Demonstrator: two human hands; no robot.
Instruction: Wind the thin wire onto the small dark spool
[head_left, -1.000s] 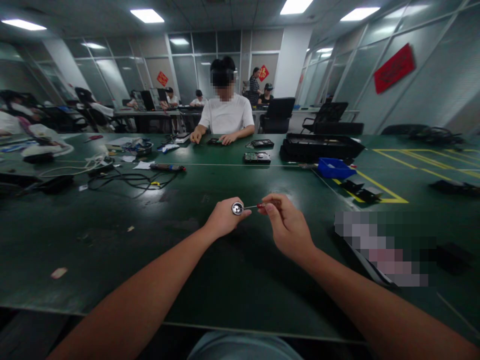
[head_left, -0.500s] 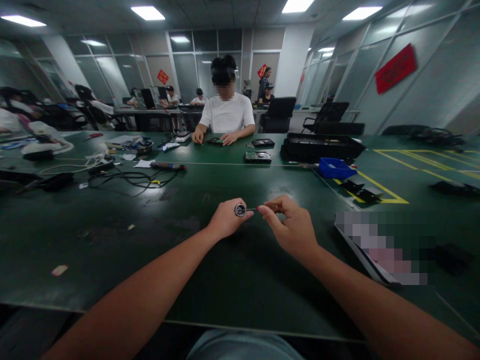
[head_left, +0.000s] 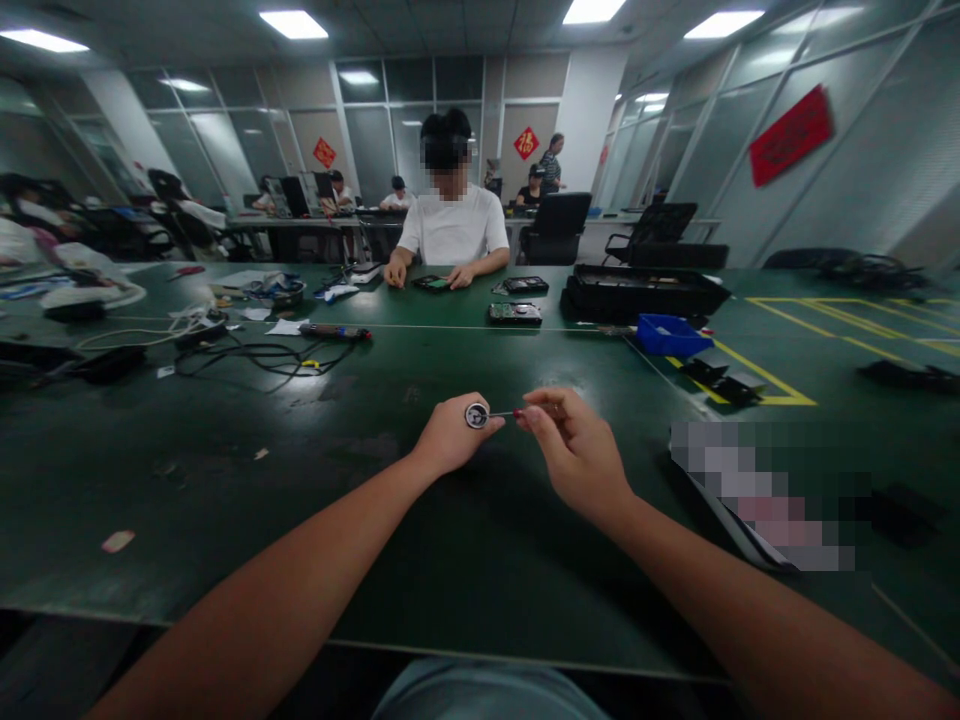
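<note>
My left hand (head_left: 448,438) is closed round a small round part (head_left: 476,416) with a silvery rim and a dark inside. Most of that part lies hidden in the fingers. From the right, a thin screwdriver (head_left: 505,414) reaches to its side, its metal shaft nearly level. My right hand (head_left: 589,452) pinches the screwdriver's reddish handle between thumb and fingers. Whether the tip sits in a screw is too small to tell. Both hands are above the green table (head_left: 450,560).
A black tray (head_left: 645,292), a blue bin (head_left: 673,335) and hard drives (head_left: 514,314) lie farther back. Cables (head_left: 247,355) and an electric screwdriver (head_left: 335,332) are at left. Papers (head_left: 739,500) lie at right. A co-worker (head_left: 450,225) sits opposite, hands on a drive.
The round part and my left hand have shifted slightly left. More of the screwdriver's red handle shows as my right fingers changed position. A person far back has moved right.
</note>
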